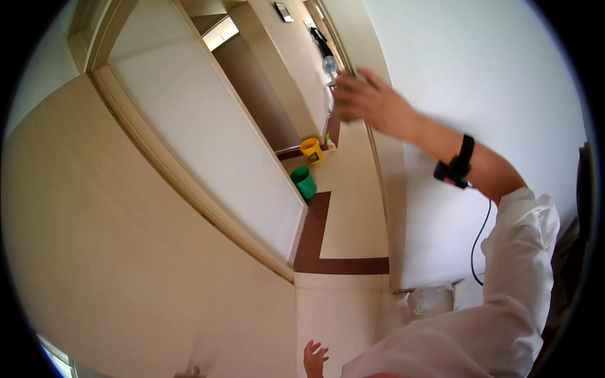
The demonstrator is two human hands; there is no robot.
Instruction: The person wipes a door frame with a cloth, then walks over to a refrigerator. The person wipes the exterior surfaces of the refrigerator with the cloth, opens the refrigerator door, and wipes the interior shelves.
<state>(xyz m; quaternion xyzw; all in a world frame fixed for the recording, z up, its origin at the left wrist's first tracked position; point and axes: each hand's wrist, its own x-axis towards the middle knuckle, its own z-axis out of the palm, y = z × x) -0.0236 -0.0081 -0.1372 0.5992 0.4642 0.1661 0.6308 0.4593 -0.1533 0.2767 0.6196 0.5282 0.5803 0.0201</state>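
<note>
Head view: blurred object [346,118] roughly upright

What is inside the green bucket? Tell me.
In the green bucket, a bit of green inner wall shows below the rim; the bottom is hidden by its near side.

The right hand [372,106] is blurred, and its fingers partly hide a dull brownish-green thing [347,94]; what that is, and how firmly it is gripped, cannot be told. The left hand [314,360] is cut off at the wrist by the bottom edge. Also at the bottom, the door handle [196,372] is smeared and cropped. The print on the yellow bucket [311,151] is too small to read, as is any label on the small bottle [329,142]. A sleeve [520,252] hides the lower end of the black cable [474,249]. The dark thing [585,189] at far right runs out of view.
</note>
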